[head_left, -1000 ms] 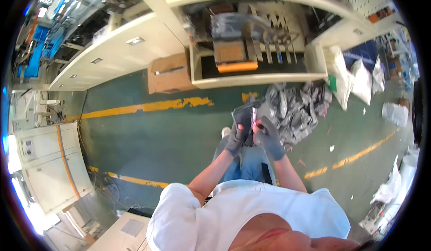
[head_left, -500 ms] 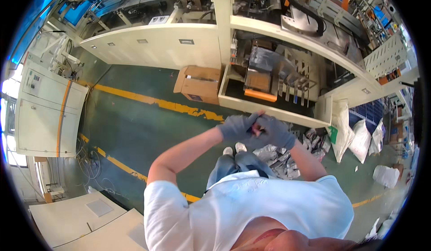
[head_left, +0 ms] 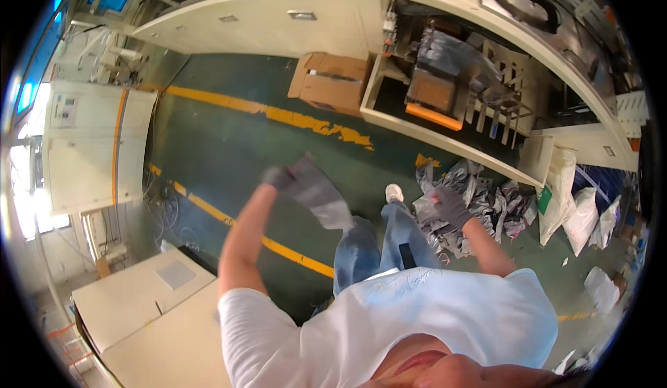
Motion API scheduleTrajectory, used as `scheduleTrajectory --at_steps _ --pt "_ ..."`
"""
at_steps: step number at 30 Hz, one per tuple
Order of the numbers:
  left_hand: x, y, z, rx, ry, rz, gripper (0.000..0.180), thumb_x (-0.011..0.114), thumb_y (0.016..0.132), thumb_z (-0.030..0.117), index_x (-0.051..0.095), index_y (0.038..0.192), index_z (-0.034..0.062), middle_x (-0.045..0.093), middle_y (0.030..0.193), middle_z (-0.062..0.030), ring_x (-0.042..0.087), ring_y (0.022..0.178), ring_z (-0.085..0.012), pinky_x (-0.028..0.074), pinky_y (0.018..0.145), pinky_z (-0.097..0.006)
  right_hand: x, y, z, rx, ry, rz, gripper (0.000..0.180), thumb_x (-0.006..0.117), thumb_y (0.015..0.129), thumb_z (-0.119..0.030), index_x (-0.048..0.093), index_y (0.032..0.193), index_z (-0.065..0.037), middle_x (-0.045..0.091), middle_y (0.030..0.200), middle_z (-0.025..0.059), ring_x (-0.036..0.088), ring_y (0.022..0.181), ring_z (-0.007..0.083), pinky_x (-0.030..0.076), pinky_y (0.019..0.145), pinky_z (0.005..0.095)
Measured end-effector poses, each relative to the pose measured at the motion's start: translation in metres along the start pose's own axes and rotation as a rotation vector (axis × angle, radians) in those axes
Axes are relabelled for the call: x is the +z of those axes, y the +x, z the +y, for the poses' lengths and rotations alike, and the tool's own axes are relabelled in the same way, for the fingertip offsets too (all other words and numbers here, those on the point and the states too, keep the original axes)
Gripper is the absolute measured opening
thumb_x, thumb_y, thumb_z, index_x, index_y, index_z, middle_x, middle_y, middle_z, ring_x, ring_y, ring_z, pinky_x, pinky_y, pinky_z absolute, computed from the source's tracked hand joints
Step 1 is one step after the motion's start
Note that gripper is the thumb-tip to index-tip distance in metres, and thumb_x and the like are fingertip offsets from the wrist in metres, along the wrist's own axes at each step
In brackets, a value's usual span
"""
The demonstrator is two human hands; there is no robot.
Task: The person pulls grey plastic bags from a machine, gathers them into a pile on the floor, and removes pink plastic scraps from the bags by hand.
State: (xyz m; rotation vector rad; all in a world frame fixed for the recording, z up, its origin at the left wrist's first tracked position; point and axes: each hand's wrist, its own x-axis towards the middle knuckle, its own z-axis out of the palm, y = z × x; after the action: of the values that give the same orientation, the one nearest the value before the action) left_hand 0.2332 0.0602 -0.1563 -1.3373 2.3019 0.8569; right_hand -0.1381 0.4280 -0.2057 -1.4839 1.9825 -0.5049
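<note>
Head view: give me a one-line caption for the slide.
Gloved left hand holds a grey bag out to the side; gloved right hand hangs over crumpled grey bags on the green floor.

A dark green floor [head_left: 229, 138] runs crossed by worn yellow lines [head_left: 278, 116]; cream cabinets [head_left: 83, 145] stand at the left beside bright daylight; a long cream workbench [head_left: 278, 20] spans the top; a cardboard box [head_left: 330, 82] sits on the floor below it; white sacks [head_left: 577, 214] lean at the right.
</note>
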Motion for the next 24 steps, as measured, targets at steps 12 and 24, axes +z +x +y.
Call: scheduleTrajectory --at_steps 12,24 --pt "-0.113 -0.121 -0.209 -0.468 0.127 0.870 0.016 0.057 0.083 0.013 0.060 0.096 0.0043 0.060 0.088 -0.0044 0.055 0.081 -0.0167 0.043 0.076 -0.031 0.087 0.067 -0.031 0.046 -0.040 -0.342 0.018 0.056 0.079 -0.020 0.058 0.092 -0.009 0.061 0.085 0.0127 0.059 0.078 0.0334 0.046 0.071 0.0435" --pt "0.570 0.060 -0.188 -0.386 -0.156 -0.410 0.010 0.054 0.080 0.012 0.059 0.084 0.0036 0.060 0.084 -0.0107 0.056 0.082 -0.0242 0.043 0.076 -0.037 0.355 0.073 -0.070 -0.160 0.106 -0.769 0.016 0.060 0.077 -0.023 0.056 0.085 -0.010 0.056 0.089 0.0085 0.055 0.083 0.0259 0.045 0.069 0.0389"
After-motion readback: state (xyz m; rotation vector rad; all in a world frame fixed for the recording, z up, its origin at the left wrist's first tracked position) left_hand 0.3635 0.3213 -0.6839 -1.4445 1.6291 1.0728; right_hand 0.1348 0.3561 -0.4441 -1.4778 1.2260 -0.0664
